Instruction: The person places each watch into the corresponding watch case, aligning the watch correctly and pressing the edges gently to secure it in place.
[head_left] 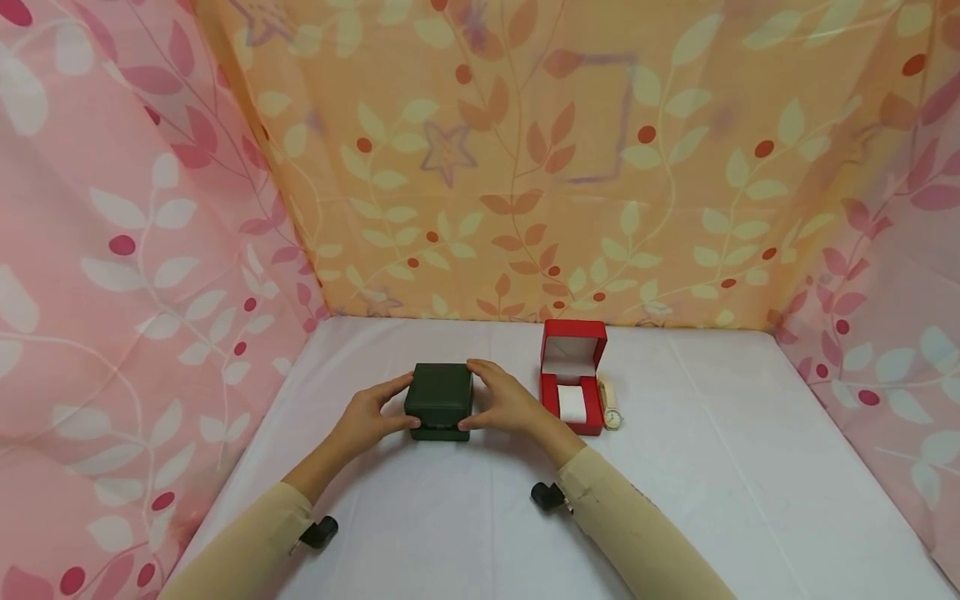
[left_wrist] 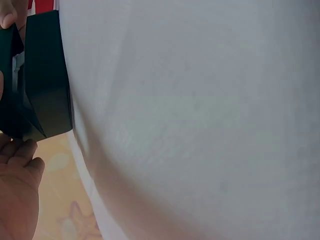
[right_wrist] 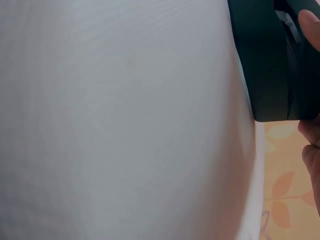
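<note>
A dark green watch box (head_left: 439,387) sits on the table between both hands. My left hand (head_left: 367,414) grips its left side, with the thumb at the front edge of the lid and the fingers toward the back. On the opposite side my right hand (head_left: 510,403) holds it the same way. Both wrist views show a narrow gap at the front between the lid and the base (right_wrist: 265,75), with something pale inside it. The contents are otherwise hidden.
To the right stands a red watch box (head_left: 550,398), lid raised, with a white cushion (head_left: 572,403) inside. Beside it lies a wristwatch (head_left: 612,417) with a pale strap. The white-covered table (head_left: 712,467) is walled by patterned cloth (head_left: 525,167) at the back and sides.
</note>
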